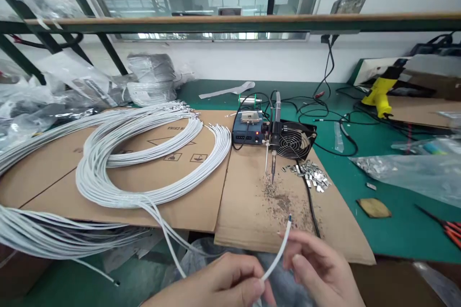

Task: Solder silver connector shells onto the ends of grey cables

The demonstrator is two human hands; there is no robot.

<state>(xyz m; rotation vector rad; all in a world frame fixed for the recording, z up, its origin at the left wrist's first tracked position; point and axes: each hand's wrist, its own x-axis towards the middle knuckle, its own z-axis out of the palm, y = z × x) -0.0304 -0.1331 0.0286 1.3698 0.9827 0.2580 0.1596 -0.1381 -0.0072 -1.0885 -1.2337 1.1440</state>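
My left hand (226,280) pinches a white cable (276,260) between thumb and fingers. The cable's free end curves up past the grip, and small dark and blue wire tips show at its stripped end. Beside that end is my right hand (320,268), fingers bent and thumb apart, with the fingertips close behind the cable; whether they touch it I cannot tell. Beyond the cable tip, a soldering iron (275,139) hangs point down in a stand over the cardboard. Large coils of white cable (118,196) lie to the left.
A blue soldering station (247,136), solder spool (249,100) and black fan (293,140) stand at the back. Small metal pieces (315,175) are heaped beside a black cord. Rightward lie a sponge (373,208), red-handled pliers (452,231), a plastic bag (414,172) and a yellow tool (380,91).
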